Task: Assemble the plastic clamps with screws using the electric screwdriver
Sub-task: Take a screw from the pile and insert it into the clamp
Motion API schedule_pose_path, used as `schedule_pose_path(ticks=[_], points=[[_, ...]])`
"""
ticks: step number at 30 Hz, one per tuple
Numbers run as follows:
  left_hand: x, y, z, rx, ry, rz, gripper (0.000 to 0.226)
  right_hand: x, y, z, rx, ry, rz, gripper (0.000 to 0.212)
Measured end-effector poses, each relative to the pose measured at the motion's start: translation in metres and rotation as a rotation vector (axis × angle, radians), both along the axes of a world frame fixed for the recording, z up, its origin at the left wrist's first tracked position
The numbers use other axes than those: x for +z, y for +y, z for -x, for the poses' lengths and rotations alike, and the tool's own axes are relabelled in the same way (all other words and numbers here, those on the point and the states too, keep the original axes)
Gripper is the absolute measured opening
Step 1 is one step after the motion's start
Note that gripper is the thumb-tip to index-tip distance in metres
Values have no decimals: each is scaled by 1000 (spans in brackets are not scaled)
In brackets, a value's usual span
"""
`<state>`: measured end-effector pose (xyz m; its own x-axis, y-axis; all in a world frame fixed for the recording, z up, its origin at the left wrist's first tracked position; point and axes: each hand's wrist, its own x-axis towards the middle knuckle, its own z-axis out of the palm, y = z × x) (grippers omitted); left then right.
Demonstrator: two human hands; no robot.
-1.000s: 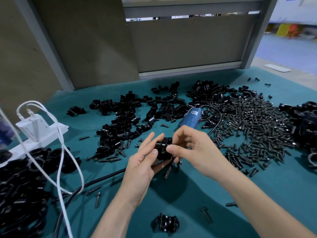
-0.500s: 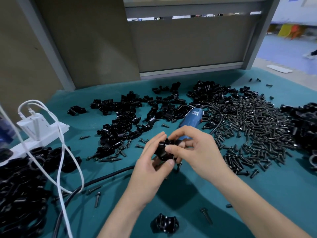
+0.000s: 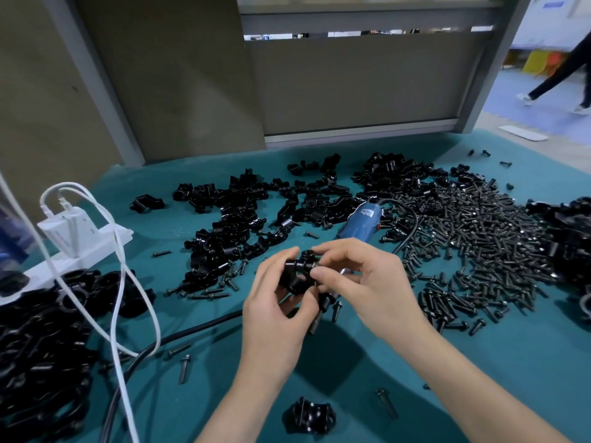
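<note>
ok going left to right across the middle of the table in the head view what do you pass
white power strip → loose clamp parts → held clamp → blue electric screwdriver → heap of screws → black clamp pile

Both forearms reach in from the near edge and meet mid-scene — left hand (image 3: 277, 310) cupped, fingers curled up, right hand (image 3: 367, 282) knuckles-up, thumb and forefinger pinched together.
</note>
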<state>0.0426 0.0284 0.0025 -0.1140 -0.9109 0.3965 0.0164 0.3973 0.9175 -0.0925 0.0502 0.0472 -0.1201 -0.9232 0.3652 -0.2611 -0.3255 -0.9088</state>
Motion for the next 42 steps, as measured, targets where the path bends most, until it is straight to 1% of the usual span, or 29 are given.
schedule_pose_path(ticks=[2, 7, 10, 17, 22, 26, 30, 36, 38, 40, 42], points=[[0, 1, 0, 27, -30, 27, 47, 0, 0, -2, -10, 9, -8, 12], [1, 3, -2, 90, -121, 87, 51, 0, 3, -6, -58, -1, -6, 16], [0, 3, -2, 98, -124, 83, 50, -2, 3, -9, -64, -40, -18, 18], [1, 3, -2, 93, -120, 81, 50, -1, 3, -7, 3, -107, -43, 24], [0, 4, -1, 95, -119, 140, 52, -1, 2, -6, 28, -76, -47, 29], [0, 4, 0, 61, -59, 100, 52, -2, 2, -6, 20, -67, -52, 31], [-1, 3, 1, 32, 5, 51, 56, 0, 2, -5, 28, -94, -63, 28], [0, 3, 2, 39, -20, 87, 54, 0, 2, -5, -3, -64, -45, 21], [0, 3, 1, 24, -25, 72, 49, 0, 2, -5, -21, -33, -48, 21], [-2, 2, 0, -37, -28, 21, 41, 0, 0, -3, -50, 5, -45, 20], [-4, 1, -2, -108, 26, -76, 41, 2, -1, 1, -60, 6, -50, 19]])
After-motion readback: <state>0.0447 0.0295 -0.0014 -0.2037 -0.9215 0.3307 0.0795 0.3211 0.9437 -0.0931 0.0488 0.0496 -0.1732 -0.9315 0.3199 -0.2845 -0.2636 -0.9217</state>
